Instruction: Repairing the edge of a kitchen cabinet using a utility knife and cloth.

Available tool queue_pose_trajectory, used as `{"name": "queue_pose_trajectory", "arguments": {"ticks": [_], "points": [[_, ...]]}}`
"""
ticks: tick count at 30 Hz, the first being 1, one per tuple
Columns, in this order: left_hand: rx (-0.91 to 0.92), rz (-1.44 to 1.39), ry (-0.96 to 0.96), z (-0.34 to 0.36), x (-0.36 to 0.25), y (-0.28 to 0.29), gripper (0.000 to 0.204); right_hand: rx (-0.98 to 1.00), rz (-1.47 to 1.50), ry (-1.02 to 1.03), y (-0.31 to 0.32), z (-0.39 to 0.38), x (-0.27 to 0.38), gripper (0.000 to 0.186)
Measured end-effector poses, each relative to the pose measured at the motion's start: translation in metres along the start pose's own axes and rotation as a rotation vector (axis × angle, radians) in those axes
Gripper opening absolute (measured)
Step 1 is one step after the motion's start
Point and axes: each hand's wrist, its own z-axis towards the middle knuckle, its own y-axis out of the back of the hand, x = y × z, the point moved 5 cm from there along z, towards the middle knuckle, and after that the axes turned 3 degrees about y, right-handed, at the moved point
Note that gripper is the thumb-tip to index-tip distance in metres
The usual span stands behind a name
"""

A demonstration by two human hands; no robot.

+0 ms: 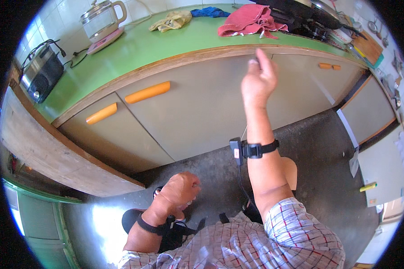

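R hand (258, 80): raised, upper centre of frame, just below the counter (134, 49) edge, in front of the cabinet doors. Fingers bunched, index/thumb tips pinched upward; something small poss. at tips, too blurred to tell. Band w/ small black device on R forearm, centre frame.
L hand (180, 189): low centre-left, over the dark floor (327, 148). Curled into a loose fist; cannot tell if anything is inside. Black strap at wrist.
Red cloth (251, 20): nearest item to R hand; crumpled on counter, top centre-right, above and apart from the fingertips.
Yellow cloth (170, 20): crumpled, top centre, left of red cloth.
Blue cloth (211, 12): behind, between the two, by the tiled wall.
Kettle (102, 20): glass, on pink base, upper left of counter.
Black appliance (42, 74): far left end of counter, cord trailing.
Pan (309, 15): dark, on hob, top right, just beside red cloth.
Cabinet (202, 107): grey doors shut, orange handles (147, 92), across mid-frame.
Shirt (256, 242): checked, bottom centre.
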Motion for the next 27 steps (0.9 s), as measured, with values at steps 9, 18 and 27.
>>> {"name": "queue_pose_trajectory", "arguments": {"ticks": [9,18,27], "points": [[0.097,0.120,0.041,0.009,0.000,-0.005,0.018,0.091,0.017,-0.031,0.003,0.007,0.006,0.027],[0.245,-0.018,0.201,0.013,-0.002,-0.006,0.018,0.245,0.032,0.104,-0.020,-0.025,0.038,0.032],[0.081,0.074,0.025,0.012,-0.004,0.002,0.019,0.343,0.128,0.140,-0.036,-0.047,0.052,0.032]]}}
